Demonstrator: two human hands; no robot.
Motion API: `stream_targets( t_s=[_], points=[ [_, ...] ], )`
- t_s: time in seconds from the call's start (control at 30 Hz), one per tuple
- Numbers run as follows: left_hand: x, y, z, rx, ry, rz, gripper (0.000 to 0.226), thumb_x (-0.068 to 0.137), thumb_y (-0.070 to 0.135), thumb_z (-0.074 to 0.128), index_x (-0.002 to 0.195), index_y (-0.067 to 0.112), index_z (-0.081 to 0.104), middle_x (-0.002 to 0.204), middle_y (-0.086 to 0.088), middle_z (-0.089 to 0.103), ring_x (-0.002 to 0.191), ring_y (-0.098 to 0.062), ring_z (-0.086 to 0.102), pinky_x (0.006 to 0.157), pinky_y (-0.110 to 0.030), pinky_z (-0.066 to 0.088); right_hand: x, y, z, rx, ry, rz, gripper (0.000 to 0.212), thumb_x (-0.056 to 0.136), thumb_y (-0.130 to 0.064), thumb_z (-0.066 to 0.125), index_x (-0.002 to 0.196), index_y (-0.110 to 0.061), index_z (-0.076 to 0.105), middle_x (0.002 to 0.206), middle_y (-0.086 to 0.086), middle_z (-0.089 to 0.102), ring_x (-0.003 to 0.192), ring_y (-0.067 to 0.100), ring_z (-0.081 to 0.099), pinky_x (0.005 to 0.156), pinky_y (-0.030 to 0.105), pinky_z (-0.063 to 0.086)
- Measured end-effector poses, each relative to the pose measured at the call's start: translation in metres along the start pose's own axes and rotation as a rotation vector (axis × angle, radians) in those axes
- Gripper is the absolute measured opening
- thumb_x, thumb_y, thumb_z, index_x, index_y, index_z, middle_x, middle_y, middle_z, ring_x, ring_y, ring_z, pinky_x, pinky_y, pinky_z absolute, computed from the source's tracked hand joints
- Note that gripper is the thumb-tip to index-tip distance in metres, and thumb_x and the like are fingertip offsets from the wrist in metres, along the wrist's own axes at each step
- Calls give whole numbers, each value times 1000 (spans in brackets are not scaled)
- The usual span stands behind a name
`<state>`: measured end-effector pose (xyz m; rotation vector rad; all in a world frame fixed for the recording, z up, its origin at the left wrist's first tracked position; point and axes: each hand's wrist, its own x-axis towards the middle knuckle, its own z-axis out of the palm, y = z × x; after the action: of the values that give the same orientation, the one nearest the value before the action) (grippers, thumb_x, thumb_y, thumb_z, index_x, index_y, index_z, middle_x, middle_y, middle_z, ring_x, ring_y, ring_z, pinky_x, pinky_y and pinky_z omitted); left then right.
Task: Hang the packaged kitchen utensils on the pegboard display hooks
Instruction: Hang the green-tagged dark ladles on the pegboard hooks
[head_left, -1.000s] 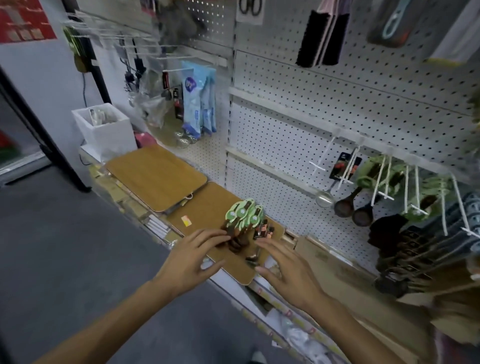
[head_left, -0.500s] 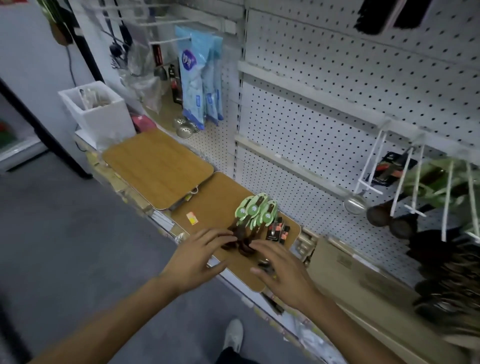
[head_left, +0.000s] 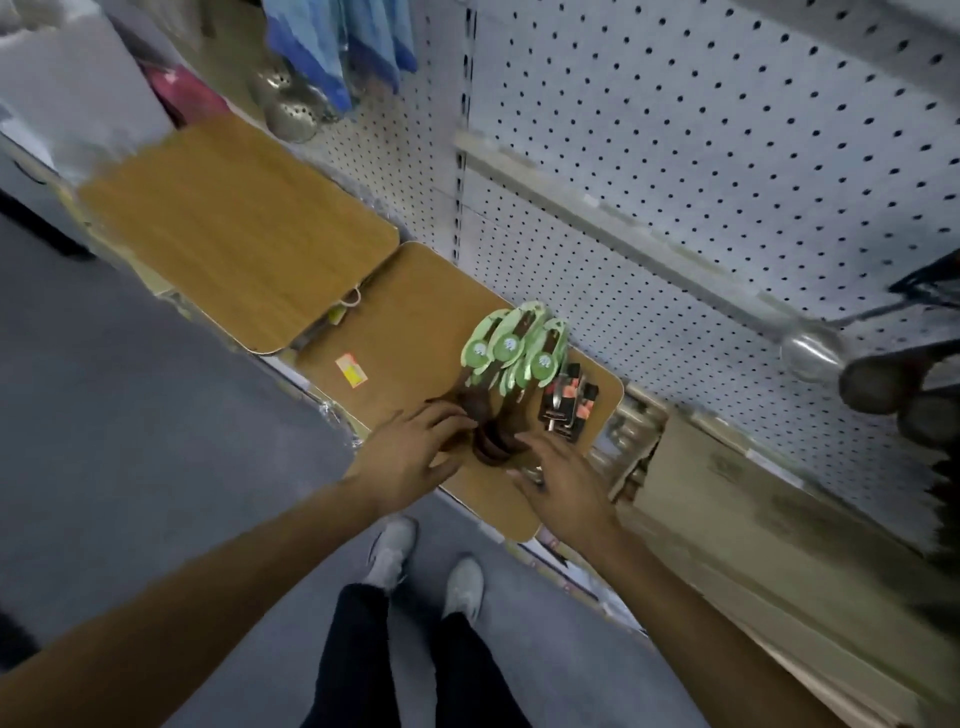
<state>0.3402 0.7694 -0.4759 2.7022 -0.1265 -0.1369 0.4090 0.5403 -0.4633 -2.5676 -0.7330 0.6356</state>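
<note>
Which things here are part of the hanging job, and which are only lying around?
Job: green-carded utensils; black-carded packs; pegboard; left hand and right hand, both at the pile.

Lying around: wooden boards; blue packets; hanging ladles; cardboard box.

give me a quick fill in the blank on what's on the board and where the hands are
1. The spoons have cards coloured ____.
2. The spoons lie on a wooden ____.
3. The left hand and right hand reach the spoons' ____ ends.
4. The wall behind is a white ____.

Missing words: green; board; bowl; pegboard
</note>
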Motion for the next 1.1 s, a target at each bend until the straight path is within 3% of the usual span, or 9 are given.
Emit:
stream_targets(
  t_s=[0.13,0.27,0.37,0.5,0.67,0.77,0.97,1.1],
  points=[
    [52,-42,43,-154,-19,-161,36,94,31,59,130,29,58,132,6,58,114,-21,57,87,-37,53,61,33,42,100,15,226,42,95,-35,58,132,-15,53,128,7,58,112,29,58,81,32,44],
    [111,-85,92,-250,10,-290,33,96,19,56,128,25,62,132,3,58,112,-20,58,87,-29,49,126,62,77,272,128,404,33,96,-25,58,124,-8,58,121,13,64,112,32,59,88,38,46],
    [151,-113,132,-302,-64,-395,22,97,18,54,115,18,67,116,-2,63,109,-25,59,78,-26,42,173,82,104,330,189,532,27,95,-23,58,115,-5,61,114,15,66,109,36,61,87,38,46],
    [178,-132,168,-442,-111,-532,14,93,25,66,98,12,70,99,-9,71,95,-28,64,75,-31,44,206,100,132,383,191,693,36,93,-28,64,120,-4,61,116,17,67,110,37,61,89,38,47],
    [173,-133,171,-589,2,-611,9,87,11,71,93,11,64,88,-3,69,85,-21,62,76,-30,46,200,107,140,436,246,812,23,87,-24,70,99,-4,69,95,14,70,92,32,66,70,30,44],
    [160,-131,149,-597,34,-613,11,88,10,69,97,11,63,78,4,60,79,-19,57,69,-26,36,181,100,127,465,279,852,18,88,-23,69,84,-7,62,81,10,63,81,28,60,66,29,38],
    [119,-110,80,-605,147,-568,16,93,13,66,109,13,67,97,3,63,93,-19,60,78,-28,42,127,65,81,608,390,768,21,89,-21,68,79,-12,52,82,12,63,78,27,56,66,30,34],
    [93,-82,31,-645,133,-501,13,93,18,67,103,27,67,103,8,67,98,-16,62,87,-36,50,88,36,40,721,426,589,10,88,-13,68,91,-16,59,82,0,68,79,19,65,71,34,49]
  ],
)
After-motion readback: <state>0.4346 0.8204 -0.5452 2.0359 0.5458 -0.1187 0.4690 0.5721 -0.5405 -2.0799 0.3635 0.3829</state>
